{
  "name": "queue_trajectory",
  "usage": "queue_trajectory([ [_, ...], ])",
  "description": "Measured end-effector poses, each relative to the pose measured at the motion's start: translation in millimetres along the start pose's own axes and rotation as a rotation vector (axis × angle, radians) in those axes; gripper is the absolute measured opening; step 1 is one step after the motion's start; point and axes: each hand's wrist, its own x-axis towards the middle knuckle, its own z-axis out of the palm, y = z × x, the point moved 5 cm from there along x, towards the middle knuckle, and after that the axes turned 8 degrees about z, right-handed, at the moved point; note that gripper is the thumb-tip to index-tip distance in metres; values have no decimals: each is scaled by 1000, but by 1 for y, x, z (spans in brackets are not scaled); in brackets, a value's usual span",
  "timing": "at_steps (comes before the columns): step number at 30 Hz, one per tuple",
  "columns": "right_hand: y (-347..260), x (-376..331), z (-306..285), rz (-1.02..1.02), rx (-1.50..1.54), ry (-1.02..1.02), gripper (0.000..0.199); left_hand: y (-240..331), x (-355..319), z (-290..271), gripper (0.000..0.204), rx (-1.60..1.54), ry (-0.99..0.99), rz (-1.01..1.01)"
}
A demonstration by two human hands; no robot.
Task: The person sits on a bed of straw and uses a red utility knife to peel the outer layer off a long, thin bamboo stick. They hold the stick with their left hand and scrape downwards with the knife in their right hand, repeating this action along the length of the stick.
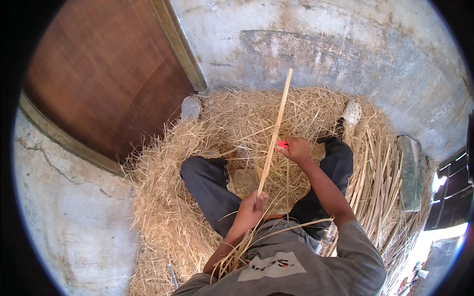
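My left hand (251, 209) grips the lower end of a long pale cane strip (276, 123) that stands nearly upright in front of me. Halfway up the strip, my right hand (297, 148) holds a small red-handled cutter (282, 144) against its edge. More thin straw strands trail from under my left hand across my grey shirt. I sit on the ground with my legs in dark trousers (212, 190) spread apart in a heap of straw (237, 118).
A brown wooden door (108, 74) stands at the back left and a weathered plaster wall (335, 44) behind. Several cut cane strips (377, 172) lie at my right beside a grey stone block (410, 172). A white shoe (351, 113) pokes from the straw.
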Motion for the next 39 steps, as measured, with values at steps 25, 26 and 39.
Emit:
queue_trajectory([
  [25,166,49,-17,703,-1,-140,76,0,-11,-41,18,-567,80,-124],
  [26,138,35,-9,641,99,-188,72,3,-5,-42,20,-553,88,-112],
  [39,-84,-42,-44,-110,202,-52,41,10,10,-13,23,-529,-6,-92],
])
